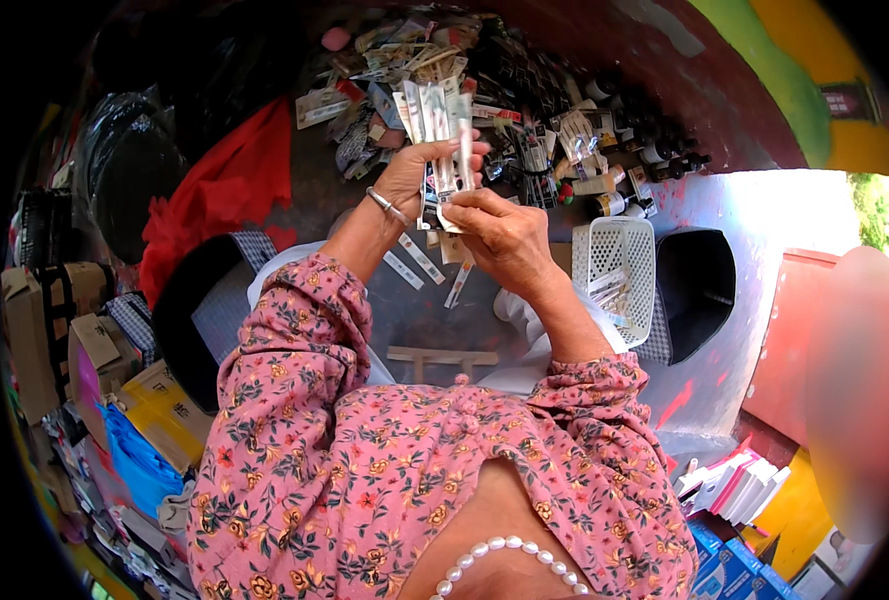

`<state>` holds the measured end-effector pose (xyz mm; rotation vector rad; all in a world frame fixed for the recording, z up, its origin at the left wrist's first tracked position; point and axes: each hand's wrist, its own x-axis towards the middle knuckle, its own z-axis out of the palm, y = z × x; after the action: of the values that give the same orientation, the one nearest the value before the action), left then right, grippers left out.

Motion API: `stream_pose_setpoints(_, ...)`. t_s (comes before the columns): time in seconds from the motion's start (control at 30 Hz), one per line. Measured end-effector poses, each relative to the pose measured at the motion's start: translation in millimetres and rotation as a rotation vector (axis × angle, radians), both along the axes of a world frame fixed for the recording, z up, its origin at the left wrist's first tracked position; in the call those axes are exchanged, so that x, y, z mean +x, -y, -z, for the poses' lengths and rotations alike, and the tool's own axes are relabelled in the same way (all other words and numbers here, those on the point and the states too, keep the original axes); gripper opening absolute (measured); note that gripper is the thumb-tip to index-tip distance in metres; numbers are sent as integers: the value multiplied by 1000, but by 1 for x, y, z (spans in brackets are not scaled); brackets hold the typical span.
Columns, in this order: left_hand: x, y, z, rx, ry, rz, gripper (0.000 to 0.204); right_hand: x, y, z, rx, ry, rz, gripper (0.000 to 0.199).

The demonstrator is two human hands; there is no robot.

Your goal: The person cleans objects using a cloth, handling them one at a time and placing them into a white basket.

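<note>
Both hands are raised in front of me, over the floor. My left hand (410, 178) grips a fanned bundle of slim packets (435, 118), pale strips in clear wrapping, standing upright with their tops apart. It wears a silver bangle (389, 206) at the wrist. My right hand (509, 238) closes on the lower end of the bundle, thumb and fingers pressed to the packets. What lies inside each packet is too small to make out. Below the hands, a few similar slim strips (421, 258) lie loose on the dark floor (414, 325).
A large heap of small packaged goods (524, 100) spreads ahead, with dark bottles (654, 130) at its right. A white perforated basket (584, 265) and a black bin (704, 285) stand right. Red cloth (229, 180), another black bin (179, 345) and cardboard boxes (39, 340) are left.
</note>
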<state>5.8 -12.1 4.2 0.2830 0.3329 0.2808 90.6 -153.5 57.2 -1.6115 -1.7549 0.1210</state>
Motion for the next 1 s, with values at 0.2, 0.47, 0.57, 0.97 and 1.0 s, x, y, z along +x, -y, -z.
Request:
stream_pose_setpoints(0.2,-5,-9,6,21,-148,-146,30,1,9,-6,-75,-114,-66,15)
stream_pose_setpoints(0.47,-7,12,-12,351,-179,255,42,77,3,-5,-262,-1081,532,29)
stream_pose_setpoints(0.57,-7,25,-10,327,-154,410,41,89,-14,2,-226,-1115,428,32)
stream_pose_setpoints(0.97,-5,33,6,64,-90,447,38,90,-14,21,-235,-1088,250,30)
stream_pose_setpoints(1.0,-5,34,7,98,-176,361,32,93,-10,24,-235,-1038,349,30)
